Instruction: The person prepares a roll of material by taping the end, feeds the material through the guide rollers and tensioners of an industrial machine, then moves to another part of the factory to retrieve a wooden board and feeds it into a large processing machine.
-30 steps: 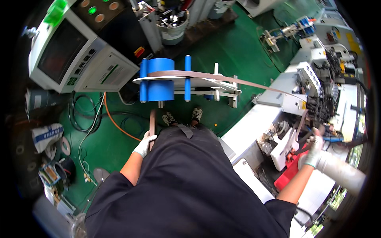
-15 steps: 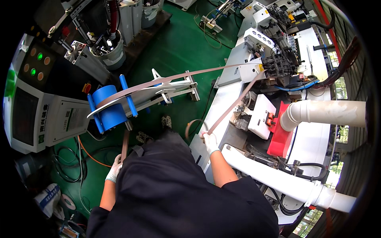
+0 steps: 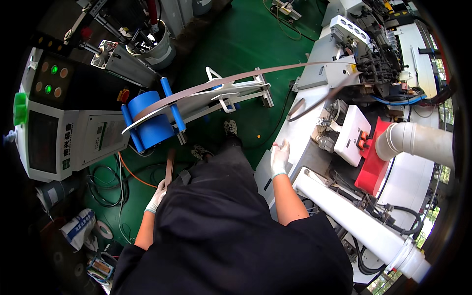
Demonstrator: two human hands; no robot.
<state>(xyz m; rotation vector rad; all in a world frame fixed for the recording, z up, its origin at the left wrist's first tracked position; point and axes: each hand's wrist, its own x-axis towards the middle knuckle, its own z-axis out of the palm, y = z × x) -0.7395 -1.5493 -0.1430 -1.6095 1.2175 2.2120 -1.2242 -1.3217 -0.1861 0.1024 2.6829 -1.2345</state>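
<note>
head view: thin grey-brown strip (image 3: 169, 167), narrow, upright. left hand (image 3: 156, 199) grip closed on it; right hand (image 3: 280, 157) open, flat on machine surface (image 3: 300, 132).

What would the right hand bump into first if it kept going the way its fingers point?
The right hand, in a white glove, points up along the white machine. Going straight on, it would probably first meet the loose brown strip hanging across there, though depth is hard to judge.
</note>
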